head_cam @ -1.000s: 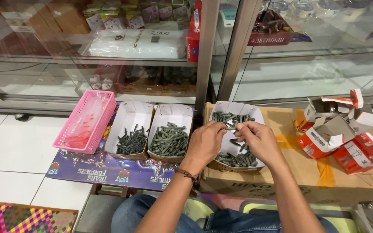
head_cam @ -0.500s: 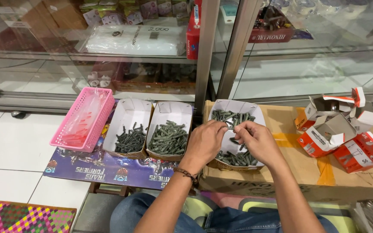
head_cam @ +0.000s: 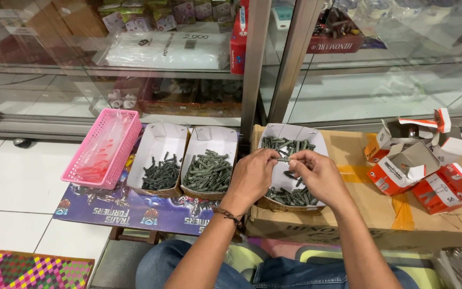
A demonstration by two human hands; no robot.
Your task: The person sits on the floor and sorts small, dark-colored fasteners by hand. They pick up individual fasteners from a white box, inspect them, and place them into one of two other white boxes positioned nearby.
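A: Reading from the left — what lies beside the trays?

B: A pink plastic basket (head_cam: 104, 153) holding a clear bag, set on a printed mat. Next come two open white cardboard trays: the first tray (head_cam: 160, 159) carries dark grey wall plugs, the second tray (head_cam: 210, 162) a fuller heap of lighter grey-green ones.

A: And the hands?

B: Both work over a third tray (head_cam: 294, 138), which sits on a brown carton (head_cam: 359, 214). The left hand (head_cam: 252, 176), a cord bracelet at its wrist, pinches one end of a single grey plug (head_cam: 283, 159); the right hand (head_cam: 319, 176) pinches the other end, so the plug hangs between the fingertips just above the loose plugs in that tray. Fingers of both hands are curled and closed on it — though the exact grip is partly hidden by the knuckles.

A: How is the step done well?

B: Judging by the sorted heaps, hold the plug lightly at its ends so shade and length show, then compare it with each tray.

A: Farthest right?

B: Opened red-and-white cartons (head_cam: 418, 160), near the carton's edge.
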